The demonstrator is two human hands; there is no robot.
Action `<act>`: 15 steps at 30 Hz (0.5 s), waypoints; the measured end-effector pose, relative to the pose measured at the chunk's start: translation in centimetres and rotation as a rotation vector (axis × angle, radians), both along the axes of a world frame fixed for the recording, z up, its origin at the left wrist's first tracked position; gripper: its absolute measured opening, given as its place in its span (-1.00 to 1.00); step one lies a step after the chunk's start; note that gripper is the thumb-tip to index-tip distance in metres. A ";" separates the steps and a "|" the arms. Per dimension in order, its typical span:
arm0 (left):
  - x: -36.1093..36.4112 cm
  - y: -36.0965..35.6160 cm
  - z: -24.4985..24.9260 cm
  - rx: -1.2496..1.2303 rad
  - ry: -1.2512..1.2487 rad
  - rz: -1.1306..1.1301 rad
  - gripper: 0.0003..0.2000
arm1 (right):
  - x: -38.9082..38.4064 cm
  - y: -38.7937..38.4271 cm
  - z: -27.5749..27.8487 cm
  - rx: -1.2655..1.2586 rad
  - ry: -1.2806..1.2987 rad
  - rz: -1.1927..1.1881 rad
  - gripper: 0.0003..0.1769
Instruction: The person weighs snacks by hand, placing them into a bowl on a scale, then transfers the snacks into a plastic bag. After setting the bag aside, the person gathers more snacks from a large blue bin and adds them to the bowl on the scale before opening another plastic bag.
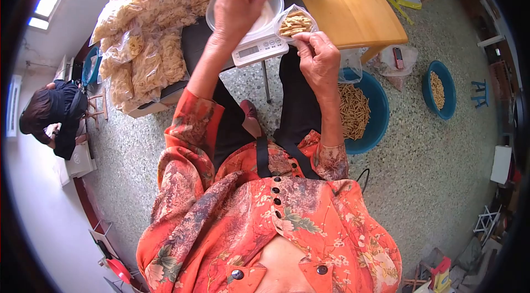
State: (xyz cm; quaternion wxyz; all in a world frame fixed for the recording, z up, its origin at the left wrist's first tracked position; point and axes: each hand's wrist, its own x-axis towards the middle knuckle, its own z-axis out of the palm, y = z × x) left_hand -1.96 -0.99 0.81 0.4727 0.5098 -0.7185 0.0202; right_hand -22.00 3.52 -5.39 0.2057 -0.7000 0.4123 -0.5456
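Observation:
My left hand is over a clear round bowl with something whitish in it. Its fingers are curled together, and what they hold, if anything, is hidden. The bowl rests on a white digital scale. In my right hand is the edge of a clear plastic bag, pinched between thumb and fingers. Short, pale brown stick snacks fill the bag, which sits at the scale's right side, beside the bowl.
Packed bags are piled at the left. A wooden table is at the right. Blue tubs of sticks and small pieces stand on the floor, near a phone. Another person bends over at far left.

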 end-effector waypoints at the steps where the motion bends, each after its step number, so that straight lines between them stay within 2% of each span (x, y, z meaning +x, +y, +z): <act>1: 1.0 -0.3 0.2 0.063 -0.047 0.075 -0.88 | 0.0 0.0 0.0 -0.001 -0.003 0.001 -0.91; 5: 4.7 -2.1 -1.2 0.222 -0.184 0.104 -0.92 | 0.2 0.0 -0.2 0.007 -0.013 0.006 -0.90; 7: 5.0 -2.6 -1.7 0.386 -0.355 0.156 -0.91 | 0.1 0.0 -0.1 0.013 -0.008 0.004 -0.90; 8: 4.9 -2.5 -1.6 0.385 -0.354 0.155 -0.91 | 0.1 0.0 -0.1 0.013 -0.009 0.003 -0.90; 10: 4.3 -2.5 -1.7 0.584 -0.463 0.146 -0.87 | 0.0 0.0 -0.1 0.013 -0.006 0.002 -0.90; 15: 3.8 -3.8 -3.0 0.545 -0.510 0.150 -0.89 | 0.0 -0.1 0.0 0.013 0.007 -0.009 -0.90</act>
